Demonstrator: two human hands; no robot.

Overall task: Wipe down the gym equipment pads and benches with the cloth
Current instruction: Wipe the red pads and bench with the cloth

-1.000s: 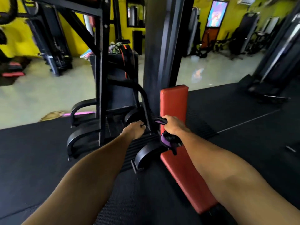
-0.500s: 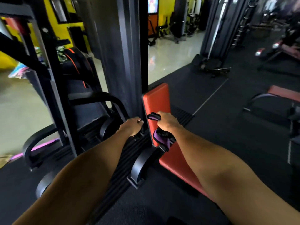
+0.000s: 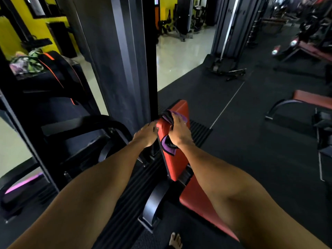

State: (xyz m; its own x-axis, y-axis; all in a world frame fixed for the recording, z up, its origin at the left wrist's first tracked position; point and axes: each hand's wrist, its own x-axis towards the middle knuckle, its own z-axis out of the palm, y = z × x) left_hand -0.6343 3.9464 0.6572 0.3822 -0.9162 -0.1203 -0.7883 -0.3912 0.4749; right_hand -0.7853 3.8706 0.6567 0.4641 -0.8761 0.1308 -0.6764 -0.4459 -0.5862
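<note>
A long red bench pad point(image 3: 173, 164) runs away from me at the foot of a black machine column point(image 3: 129, 56). My right hand point(image 3: 179, 131) lies on the pad's far section and holds a purple and black cloth point(image 3: 168, 145) against it; cloth also shows beyond the fingers. My left hand point(image 3: 146, 134) grips the pad's left edge beside the column. A second red pad section point(image 3: 201, 205) continues toward me under my right forearm.
Black curved frame bars point(image 3: 100, 123) and a ribbed footplate point(image 3: 125, 193) stand left of the bench. A bare foot point(image 3: 175, 240) is on the black rubber floor. Another red bench point(image 3: 312, 97) stands at right, a cable machine point(image 3: 226, 65) behind, pale tile floor point(image 3: 176, 60) beyond.
My right hand has slid with the cloth farther up the red pad toward its far end. My left hand moved from the black frame to the pad's left edge. The camera turned right.
</note>
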